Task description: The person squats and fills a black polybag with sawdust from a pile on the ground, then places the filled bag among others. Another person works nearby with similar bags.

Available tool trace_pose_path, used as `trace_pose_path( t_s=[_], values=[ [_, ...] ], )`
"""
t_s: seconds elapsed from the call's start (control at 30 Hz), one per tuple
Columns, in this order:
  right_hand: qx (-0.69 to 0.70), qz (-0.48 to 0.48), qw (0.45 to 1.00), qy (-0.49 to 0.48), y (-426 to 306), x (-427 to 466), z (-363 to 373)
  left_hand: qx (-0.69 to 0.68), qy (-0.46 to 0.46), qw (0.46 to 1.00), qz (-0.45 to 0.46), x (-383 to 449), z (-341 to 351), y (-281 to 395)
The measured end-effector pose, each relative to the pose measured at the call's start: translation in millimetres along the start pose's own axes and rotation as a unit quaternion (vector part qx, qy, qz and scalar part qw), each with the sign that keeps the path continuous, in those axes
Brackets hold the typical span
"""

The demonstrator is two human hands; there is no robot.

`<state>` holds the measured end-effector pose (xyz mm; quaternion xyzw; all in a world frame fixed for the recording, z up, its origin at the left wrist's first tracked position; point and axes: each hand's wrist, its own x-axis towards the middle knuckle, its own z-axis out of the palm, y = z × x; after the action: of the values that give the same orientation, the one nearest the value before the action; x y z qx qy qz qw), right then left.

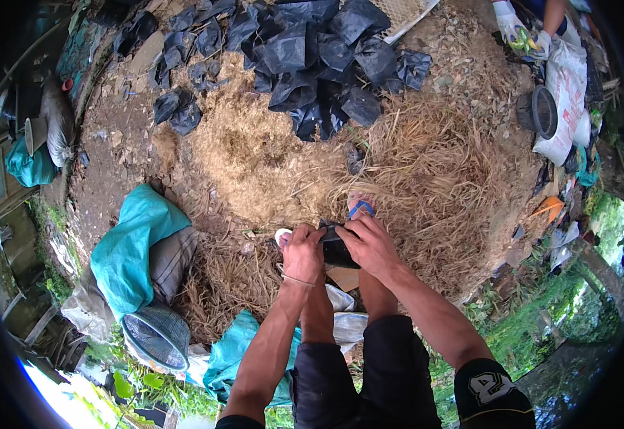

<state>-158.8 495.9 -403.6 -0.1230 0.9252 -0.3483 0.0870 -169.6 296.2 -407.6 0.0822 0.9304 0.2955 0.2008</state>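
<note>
Between my two hands I hold a black plastic bag (337, 251) by its upper edge. My left hand (302, 251) pinches one end, thumb against the plastic. The other end is gripped by my right hand (370, 244), its fingers bent over the rim. The bag hangs in front of my legs, and what it holds inside is hidden. Just beyond it lies a mound of pale sawdust-like material (258, 145). A large heap of black plastic bags (301, 59) rests at the mound's far side.
Dry straw (435, 177) spreads to the right. A turquoise sack (135, 241) and a mesh basket (157, 337) stand at left. At upper right, another person's gloved hands (529, 43) are beside a white sack (561, 102) and a black bucket (543, 112).
</note>
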Motion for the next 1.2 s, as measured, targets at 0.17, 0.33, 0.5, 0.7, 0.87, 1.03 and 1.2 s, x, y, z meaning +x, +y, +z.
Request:
trace_pose_path(
  t_s=[0.17, 0.33, 0.5, 0.7, 0.87, 1.03, 1.2],
  values=[
    [0.037, 0.033, 0.999, 0.007, -4, -10, 2, 0.000, 0.031, 0.999, -0.005, -1, -10, 4],
    [0.093, 0.096, 0.990, 0.042, -10, -1, 3, -0.008, 0.092, 0.996, -0.021, 0, -12, 15],
    [0.081, 0.155, 0.983, 0.063, -6, 3, -5, -0.063, 0.079, 0.993, -0.056, -2, -10, 7],
    [0.002, 0.167, 0.985, 0.047, 5, 12, -17, -0.103, 0.116, 0.987, -0.035, 7, -16, 1],
    [0.010, 0.032, 0.997, 0.067, 2, 29, -8, -0.136, 0.073, 0.984, -0.091, 30, -23, 2],
    [0.013, 0.022, 0.993, 0.119, 4, 47, 1, -0.053, 0.070, 0.996, -0.024, 50, -32, 7],
    [0.076, 0.060, 0.987, 0.130, 0, 53, 1, -0.041, 0.142, 0.988, -0.039, 51, -27, 24]
  ],
)
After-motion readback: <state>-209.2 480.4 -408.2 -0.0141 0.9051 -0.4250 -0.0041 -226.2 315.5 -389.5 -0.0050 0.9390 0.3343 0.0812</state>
